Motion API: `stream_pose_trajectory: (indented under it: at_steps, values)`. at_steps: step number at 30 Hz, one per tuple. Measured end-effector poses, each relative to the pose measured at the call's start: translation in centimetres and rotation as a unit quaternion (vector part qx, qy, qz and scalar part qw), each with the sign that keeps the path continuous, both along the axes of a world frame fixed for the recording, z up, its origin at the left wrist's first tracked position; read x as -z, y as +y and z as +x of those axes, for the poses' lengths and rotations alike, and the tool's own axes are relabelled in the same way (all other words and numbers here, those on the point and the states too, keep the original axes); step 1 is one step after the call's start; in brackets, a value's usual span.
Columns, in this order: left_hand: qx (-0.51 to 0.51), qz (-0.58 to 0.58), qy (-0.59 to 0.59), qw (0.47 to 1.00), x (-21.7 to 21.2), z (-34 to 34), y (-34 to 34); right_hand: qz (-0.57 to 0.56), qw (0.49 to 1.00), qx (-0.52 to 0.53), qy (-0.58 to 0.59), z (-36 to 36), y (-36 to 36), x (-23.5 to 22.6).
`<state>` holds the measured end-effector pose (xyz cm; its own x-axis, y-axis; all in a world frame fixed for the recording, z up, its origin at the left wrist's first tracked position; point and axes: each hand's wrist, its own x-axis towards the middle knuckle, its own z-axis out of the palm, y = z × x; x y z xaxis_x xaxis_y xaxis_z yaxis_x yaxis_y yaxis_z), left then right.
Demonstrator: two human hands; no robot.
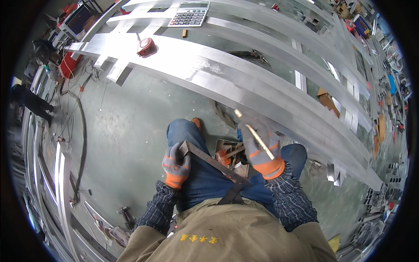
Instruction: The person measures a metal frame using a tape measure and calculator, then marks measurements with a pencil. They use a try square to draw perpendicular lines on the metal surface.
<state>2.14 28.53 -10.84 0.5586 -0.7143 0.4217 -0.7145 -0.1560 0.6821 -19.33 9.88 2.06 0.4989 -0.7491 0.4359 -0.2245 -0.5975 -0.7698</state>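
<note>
My left hand (176,166), in a grey and orange glove, is closed around the thick end of a metal try square (214,163). Its blade slants down to the right across my lap. In my right hand (262,148), gloved alike and slightly blurred, a slim pale pencil-like stick (262,142) lies across the fingers. That hand hovers over my right thigh, close to the near edge of a wide silvery metal beam (244,87). A red tape measure (146,46) rests on the beam's far left part, and a calculator (190,14) sits on bars behind it.
Between my knees stands an open box of tools (231,153), partly hidden by the square. Long metal bars form a frame ahead. A hose (83,131) and cables run over the floor at left, where another person's legs (37,102) show. Metal profiles (63,187) lie at lower left.
</note>
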Motion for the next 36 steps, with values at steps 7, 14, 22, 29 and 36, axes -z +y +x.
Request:
stream_pose_trajectory:
  at_steps: [7,14,22,29,36]
  values:
    - [0.000,0.004,0.040,0.999,1.4,0.6,0.8,0.167,0.982,-0.056,0.064,0.2,2.1,2.0]
    - [0.019,0.034,0.045,0.998,2.6,0.9,1.2,0.417,0.902,-0.088,-0.074,2.0,2.2,2.4]
    - [0.001,0.030,0.016,0.999,2.1,0.7,0.6,0.543,0.825,-0.097,-0.126,4.7,-0.2,-1.3]
    - [0.003,0.033,0.021,0.999,2.1,0.5,0.4,0.563,0.789,-0.095,-0.228,4.7,0.7,0.0]
    - [0.013,0.030,0.054,0.998,2.0,0.4,0.3,0.625,0.723,-0.038,-0.291,2.7,0.7,-1.1]
